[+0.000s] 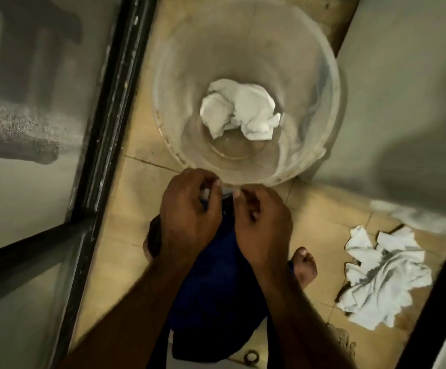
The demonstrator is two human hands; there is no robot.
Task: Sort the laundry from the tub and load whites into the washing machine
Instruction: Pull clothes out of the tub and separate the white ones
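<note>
Fingers (212, 183) of the left hand (190, 217) and the right hand (264, 225) are curled and pinch the top edge of a blue garment (216, 275). They meet just outside the near rim of the tub (333, 75), and the garment hangs down from them toward the floor (336, 209). A small pale scrap shows between the fingertips. It may be a tag, but it is too blurred to tell.

One crumpled white cloth (239, 110) lies at the bottom of the tub, and nothing else can be seen inside it. A heap of white clothes (387, 275) lies on the floor on the near right of the tub, well apart from it, and a bare foot (305, 265) stands between that heap and the blue garment.

Sorting looks nearly done, and the piece in hand is a coloured one. The next move would be to put it down away from the white heap so the two do not mix, then reach down into the tub for the last white cloth. No whites appear loaded yet. A grey panel (403, 102) touches the right side of the tub. Whether it is the washing machine cannot be told.

No brand, label or writing can be read anywhere.
</note>
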